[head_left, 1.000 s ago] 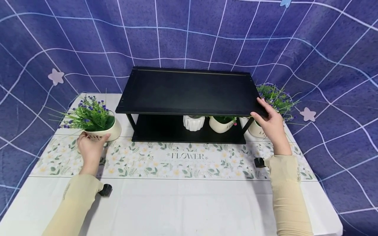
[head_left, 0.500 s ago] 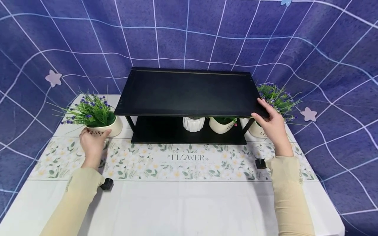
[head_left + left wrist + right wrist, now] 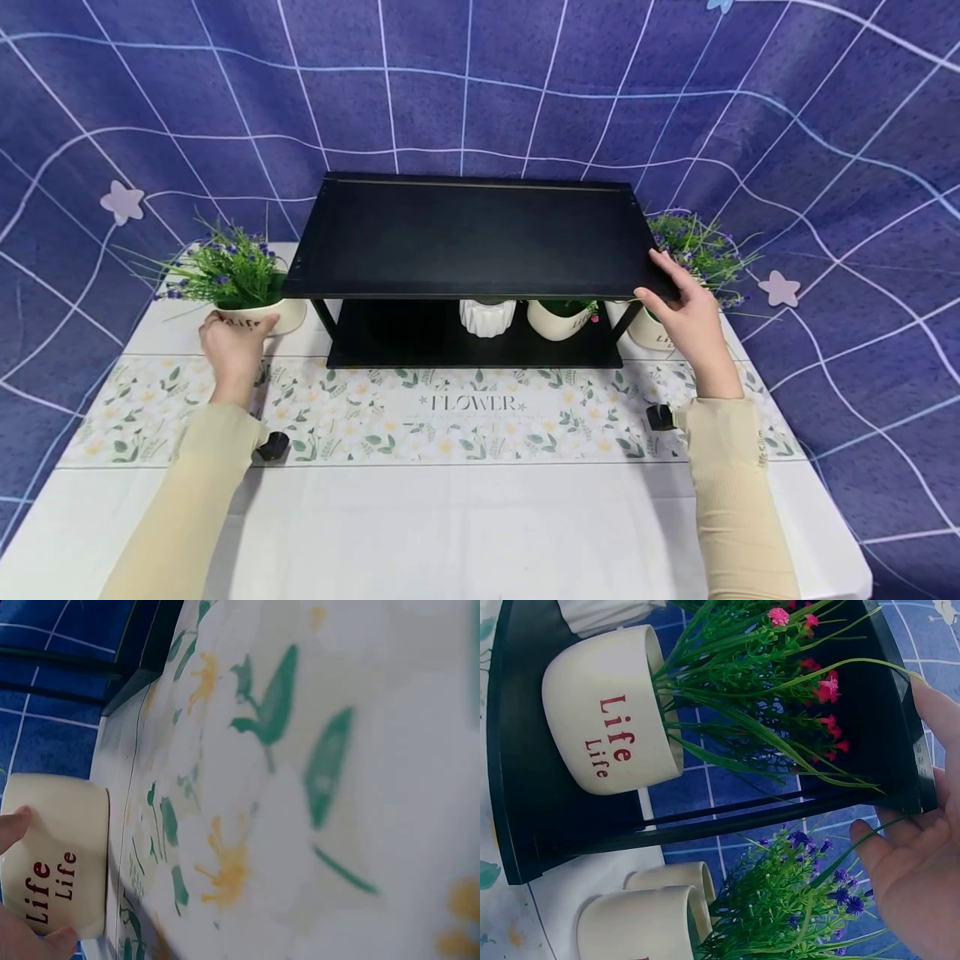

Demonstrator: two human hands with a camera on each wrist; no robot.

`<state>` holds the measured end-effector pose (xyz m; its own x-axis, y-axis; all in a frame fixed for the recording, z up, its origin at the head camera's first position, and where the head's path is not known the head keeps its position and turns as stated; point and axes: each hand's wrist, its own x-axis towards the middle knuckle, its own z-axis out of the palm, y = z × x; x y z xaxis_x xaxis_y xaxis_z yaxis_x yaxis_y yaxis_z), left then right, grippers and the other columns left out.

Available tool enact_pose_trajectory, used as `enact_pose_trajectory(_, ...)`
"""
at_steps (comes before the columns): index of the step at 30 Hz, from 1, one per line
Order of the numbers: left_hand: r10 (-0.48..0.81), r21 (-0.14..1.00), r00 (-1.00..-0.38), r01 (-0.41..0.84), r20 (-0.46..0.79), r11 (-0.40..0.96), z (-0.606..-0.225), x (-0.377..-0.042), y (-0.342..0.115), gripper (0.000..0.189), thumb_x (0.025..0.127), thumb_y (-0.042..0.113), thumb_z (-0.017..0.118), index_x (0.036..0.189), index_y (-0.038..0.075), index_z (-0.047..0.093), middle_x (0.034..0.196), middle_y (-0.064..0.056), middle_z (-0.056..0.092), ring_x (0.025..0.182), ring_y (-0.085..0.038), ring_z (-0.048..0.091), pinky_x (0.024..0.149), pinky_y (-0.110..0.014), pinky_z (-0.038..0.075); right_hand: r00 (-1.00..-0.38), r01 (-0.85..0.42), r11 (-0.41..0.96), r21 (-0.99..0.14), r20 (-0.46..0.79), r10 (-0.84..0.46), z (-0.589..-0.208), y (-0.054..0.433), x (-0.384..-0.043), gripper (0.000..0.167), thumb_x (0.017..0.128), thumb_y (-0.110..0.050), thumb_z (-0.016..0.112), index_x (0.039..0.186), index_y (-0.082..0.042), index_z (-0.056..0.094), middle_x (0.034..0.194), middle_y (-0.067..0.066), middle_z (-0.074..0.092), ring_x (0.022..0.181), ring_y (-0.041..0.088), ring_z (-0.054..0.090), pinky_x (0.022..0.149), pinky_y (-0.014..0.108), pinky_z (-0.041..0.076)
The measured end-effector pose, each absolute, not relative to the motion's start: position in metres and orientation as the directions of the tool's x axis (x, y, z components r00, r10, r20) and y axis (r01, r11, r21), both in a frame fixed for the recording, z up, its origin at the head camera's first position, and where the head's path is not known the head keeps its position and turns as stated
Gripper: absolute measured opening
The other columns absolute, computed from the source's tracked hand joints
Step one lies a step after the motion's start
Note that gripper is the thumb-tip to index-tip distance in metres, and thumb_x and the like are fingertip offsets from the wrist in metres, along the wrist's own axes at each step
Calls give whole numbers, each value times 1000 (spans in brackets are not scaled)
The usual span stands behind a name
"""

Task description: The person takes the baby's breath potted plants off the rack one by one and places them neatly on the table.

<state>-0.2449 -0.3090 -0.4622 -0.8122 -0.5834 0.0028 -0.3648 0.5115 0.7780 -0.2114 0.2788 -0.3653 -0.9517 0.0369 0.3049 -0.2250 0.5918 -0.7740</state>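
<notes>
My left hand [image 3: 234, 346] holds a cream oval pot [image 3: 79, 855] lettered "Life" by its front, thumb and fingers spread across the lettering. Green grass and small purple flowers [image 3: 236, 267] stand in this pot, left of the black two-tier shelf [image 3: 472, 237]. My right hand [image 3: 690, 321] grips the front right corner of the shelf's top board, thumb on the front edge, fingers over the right side. On the lower board stands a cream pot with pink flowers [image 3: 611, 712]. A white ribbed pot [image 3: 487, 318] is beside it, its top hidden by the upper board.
Right of the shelf, under my right hand, cream pots [image 3: 637, 922] with purple flowers [image 3: 693, 242] stand on the table. A floral runner [image 3: 337, 417] marked "FLOWER" lies before the shelf on the white cloth [image 3: 450, 525]. A blue gridded curtain [image 3: 465, 83] hangs behind.
My left hand and the purple-flowered pot have moved back toward the curtain, farther from the runner. My right hand stays at the shelf corner. The head view has shifted slightly.
</notes>
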Motion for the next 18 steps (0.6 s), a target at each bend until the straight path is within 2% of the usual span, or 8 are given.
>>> enact_pose_trajectory(10,-558,808,-830,-341,-18,481,-464,-252,-307,93,86,45,69,151,-2,22,151,-27,31,141,-40,31,121,-45,24,-946,-240,591,-770,323,37,-365,279,-211,57,92,-25,67,145,-19,47,155,10,37,143,25,35,97,0,37)
enact_pose_trajectory(13,-563,833,-825,-341,-44,435,-461,-245,-302,96,87,45,68,154,0,15,156,-23,25,145,-36,26,123,-43,22,-947,-235,587,-775,318,41,-366,279,-211,57,92,-25,67,145,-19,47,155,11,36,143,25,35,98,0,37)
enact_pose_trajectory(18,-593,877,-792,-378,-141,296,-453,-223,-288,97,90,45,63,156,8,3,164,-10,9,150,-27,19,122,-37,25,-946,-232,600,-765,322,45,-365,279,-211,58,92,-25,68,145,-21,47,154,10,38,144,23,33,104,5,35)
